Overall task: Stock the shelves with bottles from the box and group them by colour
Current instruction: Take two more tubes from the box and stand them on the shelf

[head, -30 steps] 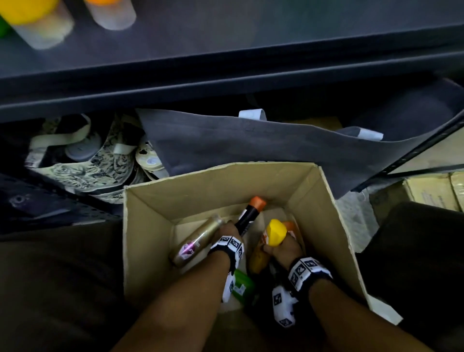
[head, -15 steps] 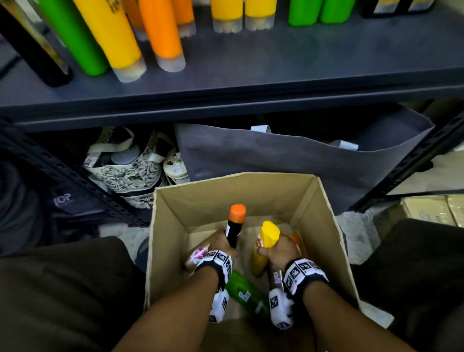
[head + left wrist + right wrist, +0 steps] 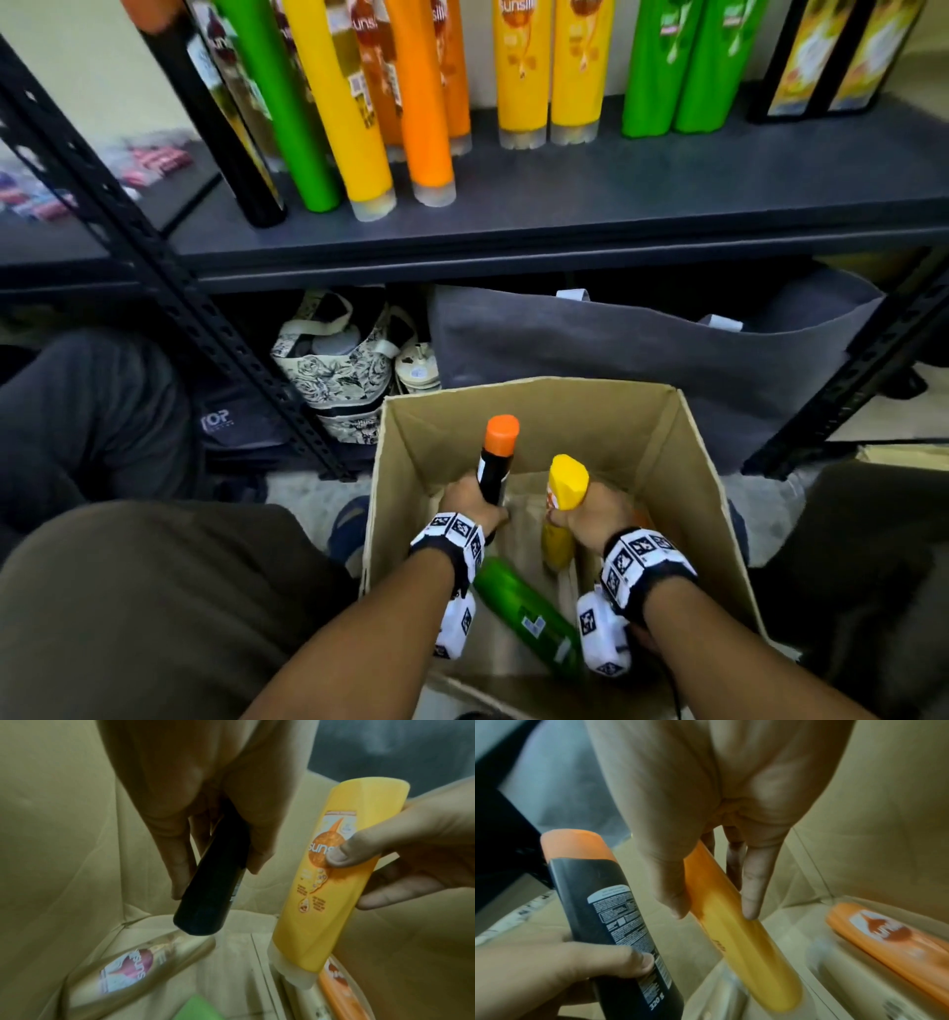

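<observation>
Shelf [image 3: 590, 205] lies ahead of and above both hands, its yellow pair [image 3: 547, 77] standing upright right of centre, the black ones at either end. Left hand [image 3: 475, 506] grips the black bottle [image 3: 495, 457], right hand [image 3: 590, 516] the yellow bottle [image 3: 562, 493]; both bottles are near upright inside the box [image 3: 688, 462]. Each hand looks about equally far from the shelf; a green bottle [image 3: 529, 614] is left lying below.

The tall yellow plastic bottle [image 3: 519, 67] standing on the dark shelf [image 3: 565, 205] reads "Sunsilk", partly cut off. The yellow squeeze bottle [image 3: 331, 874] held over the cardboard box shows "suns". The black bottle with orange cap [image 3: 613, 923] reads "320 g". A dark bag [image 3: 226, 416] under the shelf reads "TOP".
</observation>
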